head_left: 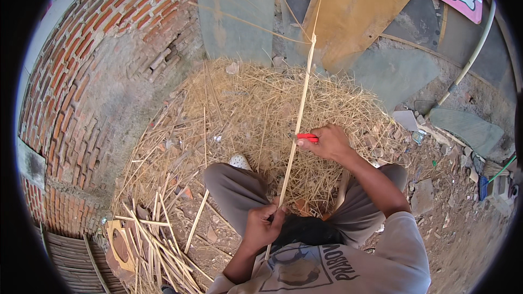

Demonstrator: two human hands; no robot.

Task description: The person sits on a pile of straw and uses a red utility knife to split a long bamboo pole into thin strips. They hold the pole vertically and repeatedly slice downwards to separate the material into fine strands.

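Note:
A long pale bamboo strip (pixel 303 98) slants from my lap up toward the boards, its far end split into thin slivers. My left hand (pixel 262 226) is closed around its lower part, close to my body. Further along, my right hand (pixel 329 142) grips a small red-handled knife (pixel 308 137) at the strip's right edge. A dark tip of the knife shows beside the strip; the rest of its blade is hidden. Thin shavings (pixel 245 98) lie heaped beyond my bent legs.
Several cut bamboo strips (pixel 158 245) lie piled at lower left beside a board with a round hole (pixel 121 242). A brick wall (pixel 81 76) rises on the left. Grey and brown boards (pixel 354 11) stand at the back. A pale pipe (pixel 473 57) and rubble are at right.

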